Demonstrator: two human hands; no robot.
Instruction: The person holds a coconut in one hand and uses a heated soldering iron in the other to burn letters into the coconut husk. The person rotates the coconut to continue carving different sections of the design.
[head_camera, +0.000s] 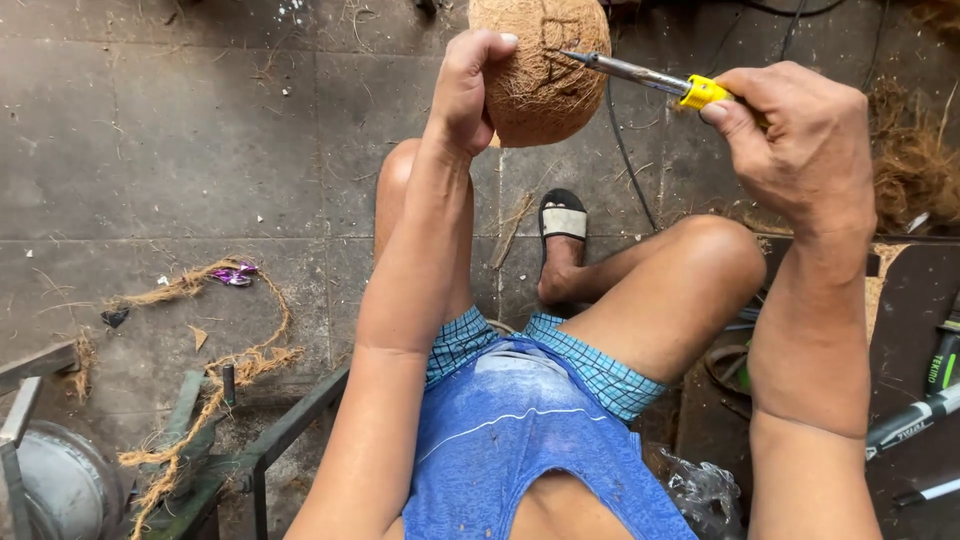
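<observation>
My left hand (467, 88) grips a round brown coconut shell (545, 80) at the top centre, thumb on its left side. Dark lines are burnt into the shell's upper face. My right hand (805, 140) holds a soldering iron (640, 76) by its yellow collar. The metal tip rests against the shell's top right, by the dark marks. Both arms reach out over my bent knees, and a sandalled foot (562, 245) sits below the shell.
Grey tiled floor (170, 140) strewn with coconut fibre strands (215, 370). A pile of husk fibre (910, 165) lies at right. A black cable (625, 150) runs down from the top. Hand tools (915, 420) lie at lower right, a metal frame (270, 440) at lower left.
</observation>
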